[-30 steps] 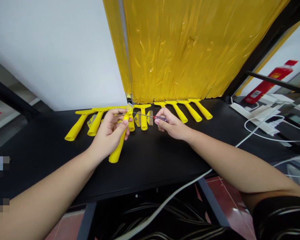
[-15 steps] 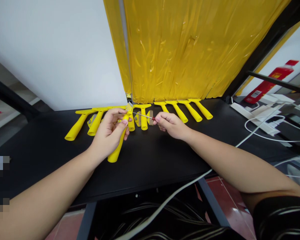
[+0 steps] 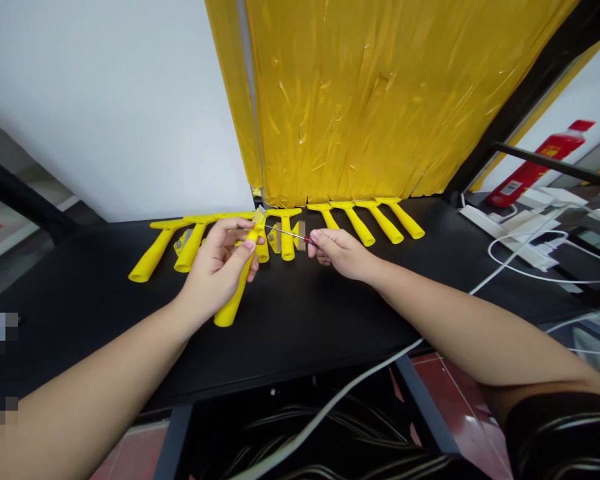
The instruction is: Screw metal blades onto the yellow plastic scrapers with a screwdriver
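Observation:
A yellow scraper [image 3: 234, 298] with a hollow handle and a small metal blade at its head is tilted in my left hand [image 3: 225, 260], fingers wrapped round its upper part. My right hand [image 3: 341, 252] pinches the red handle of a thin screwdriver [image 3: 293, 234]. Its shaft points left and its tip meets the scraper's head; the exact contact is too small to make out. Behind my hands, several yellow T-shaped handles [image 3: 153, 257] lie in a row. Small yellow blade-holder pieces [image 3: 275, 238] with metal plates lie among them.
The black tabletop [image 3: 320, 313] ends close to my body. A white panel [image 3: 130, 107] and a yellow film-wrapped panel [image 3: 360, 100] stand at the back. On the right are a red bottle [image 3: 540, 163], white power strips [image 3: 510, 237] and cables; one white cable [image 3: 360, 387] crosses the front edge.
Both hands keep nearly the same place and hold. The screwdriver handle has shifted very slightly in my right fingers; the whole view has drifted a little.

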The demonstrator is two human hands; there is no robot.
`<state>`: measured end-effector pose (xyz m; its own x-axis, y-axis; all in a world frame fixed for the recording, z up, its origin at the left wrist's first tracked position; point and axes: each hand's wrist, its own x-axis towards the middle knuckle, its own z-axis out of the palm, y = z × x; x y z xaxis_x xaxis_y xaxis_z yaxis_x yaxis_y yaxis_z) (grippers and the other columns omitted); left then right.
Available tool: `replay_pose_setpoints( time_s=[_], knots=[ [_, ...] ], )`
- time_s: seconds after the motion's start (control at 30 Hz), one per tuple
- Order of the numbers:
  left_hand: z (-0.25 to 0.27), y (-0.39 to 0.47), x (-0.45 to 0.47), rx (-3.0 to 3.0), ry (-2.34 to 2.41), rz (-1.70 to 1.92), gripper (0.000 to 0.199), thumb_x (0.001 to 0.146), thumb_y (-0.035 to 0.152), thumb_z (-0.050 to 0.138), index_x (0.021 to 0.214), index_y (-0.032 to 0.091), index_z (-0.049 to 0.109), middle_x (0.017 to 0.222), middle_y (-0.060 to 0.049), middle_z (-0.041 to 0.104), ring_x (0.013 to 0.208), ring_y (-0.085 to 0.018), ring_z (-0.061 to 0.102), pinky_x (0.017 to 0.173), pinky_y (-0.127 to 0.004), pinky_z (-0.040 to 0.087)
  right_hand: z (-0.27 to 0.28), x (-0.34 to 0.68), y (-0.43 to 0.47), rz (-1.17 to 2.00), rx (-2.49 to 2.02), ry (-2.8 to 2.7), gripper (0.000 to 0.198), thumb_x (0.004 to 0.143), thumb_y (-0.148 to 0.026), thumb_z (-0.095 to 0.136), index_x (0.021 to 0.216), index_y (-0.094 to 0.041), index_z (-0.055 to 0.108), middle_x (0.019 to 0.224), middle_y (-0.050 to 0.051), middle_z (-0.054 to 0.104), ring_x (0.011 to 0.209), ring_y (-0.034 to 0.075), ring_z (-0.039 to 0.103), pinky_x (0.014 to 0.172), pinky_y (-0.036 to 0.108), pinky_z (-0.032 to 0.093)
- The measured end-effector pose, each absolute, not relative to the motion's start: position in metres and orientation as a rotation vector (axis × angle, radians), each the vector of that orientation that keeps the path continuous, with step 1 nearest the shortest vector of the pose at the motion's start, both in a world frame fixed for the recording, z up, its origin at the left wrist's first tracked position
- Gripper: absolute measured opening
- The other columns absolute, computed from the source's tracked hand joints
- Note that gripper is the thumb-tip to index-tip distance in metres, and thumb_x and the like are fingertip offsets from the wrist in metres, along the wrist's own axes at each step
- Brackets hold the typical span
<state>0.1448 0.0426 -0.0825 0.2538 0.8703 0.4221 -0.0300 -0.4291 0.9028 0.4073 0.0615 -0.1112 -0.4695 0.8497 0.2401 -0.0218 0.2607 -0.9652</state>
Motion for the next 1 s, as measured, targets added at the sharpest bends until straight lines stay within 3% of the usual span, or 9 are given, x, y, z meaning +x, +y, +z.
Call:
replay_pose_setpoints(
  time_s=[0.17,0.27,0.47,0.63,0.83,1.0],
  knots=[
    [-0.083,0.043,0.145,1.670,0.765,1.304,0.030,0.096,0.033,0.073,0.120,0.025,0.056,0.109,-0.008,0.069,0.057,-0.011,0.064,0.049,-0.027,0.056,-0.109,0.408,0.059,1.262,-0.681,-1.706,0.040,0.099,-0.059,0.069,0.106,-0.024,0.051,0.072,-0.008,0.045,0.059,0.011,0.039,0.057,0.026,0.035],
    [-0.083,0.043,0.144,1.659,0.758,1.308,0.029,0.097,0.032,0.073,0.120,0.025,0.056,0.109,-0.007,0.069,0.056,-0.010,0.064,0.049,-0.027,0.057,-0.110,0.407,0.060,1.238,-0.650,-1.653,0.044,0.095,-0.059,0.074,0.098,-0.025,0.046,0.073,-0.008,0.047,0.058,0.010,0.040,0.057,0.026,0.035],
    [-0.083,0.042,0.144,1.650,0.765,1.295,0.030,0.097,0.033,0.073,0.120,0.024,0.056,0.107,-0.007,0.070,0.056,-0.010,0.064,0.049,-0.026,0.057,-0.108,0.407,0.060,1.324,-0.802,-1.694,0.057,0.104,-0.071,0.049,0.081,-0.020,0.057,0.059,-0.009,0.030,0.052,0.010,0.027,0.050,0.027,0.023],
    [-0.082,0.042,0.144,1.655,0.760,1.316,0.029,0.097,0.032,0.073,0.119,0.025,0.057,0.107,-0.007,0.070,0.057,-0.011,0.064,0.049,-0.026,0.056,-0.107,0.406,0.056,1.216,-0.659,-1.651,0.043,0.094,-0.059,0.075,0.101,-0.024,0.050,0.073,-0.008,0.045,0.059,0.010,0.036,0.055,0.025,0.031],
    [-0.083,0.044,0.144,1.635,0.754,1.315,0.028,0.097,0.030,0.074,0.119,0.024,0.057,0.106,-0.007,0.071,0.057,-0.011,0.064,0.048,-0.026,0.056,-0.106,0.405,0.055,1.176,-0.826,-1.684,0.043,0.101,-0.061,0.063,0.085,-0.021,0.054,0.064,-0.007,0.038,0.054,0.010,0.030,0.049,0.025,0.025],
    [-0.083,0.046,0.143,1.608,0.722,1.295,0.031,0.095,0.032,0.076,0.118,0.024,0.056,0.102,-0.006,0.072,0.055,-0.010,0.064,0.048,-0.025,0.055,-0.094,0.402,0.046,1.536,-0.818,-1.549,0.046,0.102,-0.055,0.063,0.074,-0.021,0.048,0.059,-0.010,0.028,0.051,0.008,0.018,0.046,0.022,0.018]
  ],
)
